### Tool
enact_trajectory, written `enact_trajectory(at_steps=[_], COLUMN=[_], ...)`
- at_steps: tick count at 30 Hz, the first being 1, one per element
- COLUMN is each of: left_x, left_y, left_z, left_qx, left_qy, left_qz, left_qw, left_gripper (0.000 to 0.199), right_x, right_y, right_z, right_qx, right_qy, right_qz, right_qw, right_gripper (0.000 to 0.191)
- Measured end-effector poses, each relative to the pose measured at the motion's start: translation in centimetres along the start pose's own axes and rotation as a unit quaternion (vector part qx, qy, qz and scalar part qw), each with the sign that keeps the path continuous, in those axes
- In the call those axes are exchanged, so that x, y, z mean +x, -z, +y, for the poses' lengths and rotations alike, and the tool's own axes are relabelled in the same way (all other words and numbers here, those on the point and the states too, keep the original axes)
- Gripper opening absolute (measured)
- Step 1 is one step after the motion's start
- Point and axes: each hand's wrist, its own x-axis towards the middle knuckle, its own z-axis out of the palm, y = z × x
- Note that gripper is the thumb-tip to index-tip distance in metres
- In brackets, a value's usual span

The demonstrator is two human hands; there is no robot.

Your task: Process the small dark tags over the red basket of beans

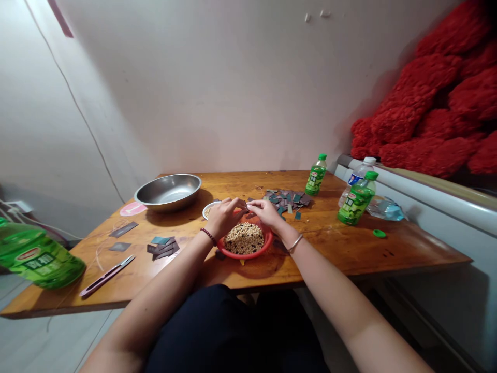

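Observation:
My left hand (224, 216), with a dark red beaded bracelet, and my right hand (265, 213), with a metal bangle, meet over a red plastic basket (248, 256). The fingers of both are pinched together around something small and dark that I cannot make out. Under them the basket holds a heap of small round tan pieces (244, 239), beads or beans, with some dark ones among them. A small white bowl (205, 211) of similar pieces stands partly behind my left hand. Just beyond my right hand lies a pile of dark brown and green flat rectangles (289, 198).
A steel basin (169, 192) stands at the back left. Nearer are stacked rectangles (163, 248), a pink-handled cutter or tweezers-like tool (107, 276) and a large green bottle (37, 254). Green bottles (316, 175) (356, 199) and a green cap (379, 234) are at right.

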Motion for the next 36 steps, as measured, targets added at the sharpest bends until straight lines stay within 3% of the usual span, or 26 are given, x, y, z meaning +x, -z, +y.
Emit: enact_trajectory(at_steps=[14,29,36], left_x=[0.02,0.03,0.02], left_y=[0.09,0.36,0.27], left_z=[0.13,0.33,0.28], left_qx=[0.023,0.015,0.043], left_qy=[0.020,-0.019,0.030], left_qz=[-0.004,-0.003,0.008], left_qw=[1.000,1.000,0.999], left_gripper=[0.022,0.011,0.014], right_x=[-0.37,-0.13,-0.30], right_y=[-0.40,-0.18,-0.23], right_z=[-0.39,0.08,-0.34], right_qx=[0.007,-0.009,-0.019], right_qy=[-0.014,-0.005,-0.008], right_qz=[0.006,0.022,0.016], right_qw=[1.000,1.000,1.000], right_gripper=[0.017,0.021,0.021])
